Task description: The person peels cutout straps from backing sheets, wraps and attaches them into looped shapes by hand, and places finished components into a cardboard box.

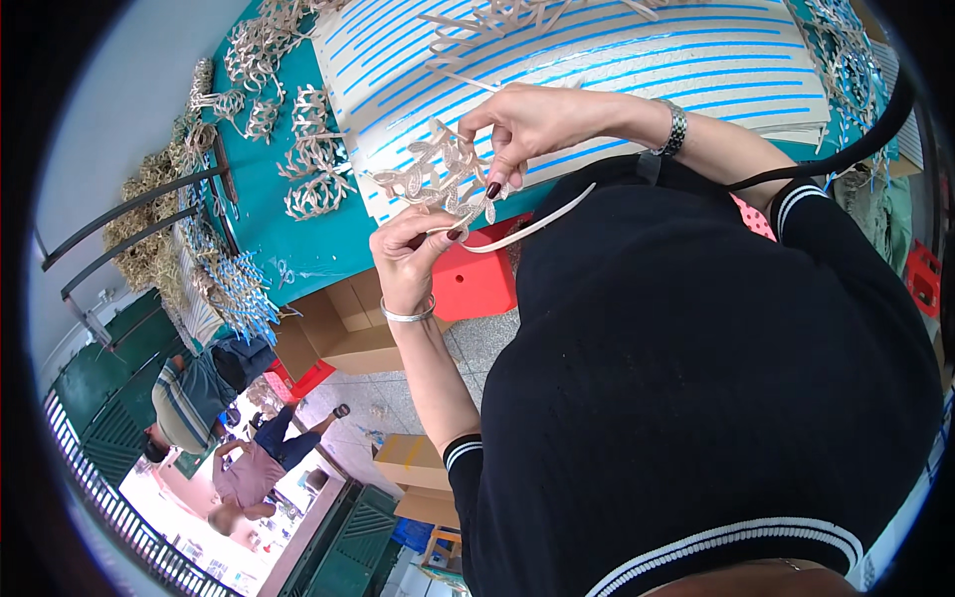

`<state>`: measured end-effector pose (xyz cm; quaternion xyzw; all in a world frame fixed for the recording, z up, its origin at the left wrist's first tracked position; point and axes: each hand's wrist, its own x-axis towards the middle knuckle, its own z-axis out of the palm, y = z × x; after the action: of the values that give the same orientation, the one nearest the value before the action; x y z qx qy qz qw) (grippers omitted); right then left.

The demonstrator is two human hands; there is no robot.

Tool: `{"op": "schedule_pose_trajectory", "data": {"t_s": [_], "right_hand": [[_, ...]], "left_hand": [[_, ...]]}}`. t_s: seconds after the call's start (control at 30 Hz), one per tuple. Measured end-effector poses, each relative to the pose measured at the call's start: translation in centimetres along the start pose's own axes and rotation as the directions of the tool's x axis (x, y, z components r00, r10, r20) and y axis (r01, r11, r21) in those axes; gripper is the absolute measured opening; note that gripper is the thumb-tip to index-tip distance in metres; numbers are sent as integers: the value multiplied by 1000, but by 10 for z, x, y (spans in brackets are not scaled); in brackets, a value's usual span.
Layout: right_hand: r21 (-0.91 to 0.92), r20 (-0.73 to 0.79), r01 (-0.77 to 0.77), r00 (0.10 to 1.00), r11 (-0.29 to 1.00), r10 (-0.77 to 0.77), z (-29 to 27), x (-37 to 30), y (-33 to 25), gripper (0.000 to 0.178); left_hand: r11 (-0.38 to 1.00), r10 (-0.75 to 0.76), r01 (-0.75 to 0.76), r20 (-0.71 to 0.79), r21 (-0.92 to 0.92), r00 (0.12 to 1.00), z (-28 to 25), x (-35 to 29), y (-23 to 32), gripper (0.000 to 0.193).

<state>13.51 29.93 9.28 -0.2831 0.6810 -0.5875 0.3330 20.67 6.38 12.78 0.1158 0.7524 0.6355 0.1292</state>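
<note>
A beige leaf-patterned strap piece (430, 177) with glittery leaves is held in front of me, above the near edge of the work table. My left hand (403, 254) pinches its lower end between thumb and fingers. My right hand (532, 124) grips the leaves at the other side, thumb and fingertips closed on them. A long plain pale strip (537, 224) curves away to the right from beside my left fingertips; whether it is joined to the leaves cannot be made out. Under my hands lies a stack of cream sheets (637, 109) marked with blue lines.
Bunches of similar leaf pieces (316, 164) lie on the green table top (249, 214). More strips (244, 294) hang over its left end near dark metal bars (134, 214). Below are a red stool (473, 284) and cardboard boxes (348, 323). Two people (244, 478) are farther off.
</note>
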Motion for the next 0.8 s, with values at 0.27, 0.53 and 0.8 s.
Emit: {"op": "schedule_pose_trajectory", "data": {"t_s": [0.27, 0.53, 0.8], "right_hand": [[397, 136, -101, 989, 912, 51, 0, 0, 15, 29], [96, -35, -92, 995, 991, 96, -3, -4, 6, 16], [-294, -217, 22, 972, 955, -89, 14, 0, -4, 12]], "left_hand": [[959, -4, -23, -93, -282, 996, -5, -2, -35, 11], [917, 80, -10, -159, 399, 984, 1, 2, -17, 34], [919, 36, 41, -189, 391, 981, 59, 15, 3, 32]]}}
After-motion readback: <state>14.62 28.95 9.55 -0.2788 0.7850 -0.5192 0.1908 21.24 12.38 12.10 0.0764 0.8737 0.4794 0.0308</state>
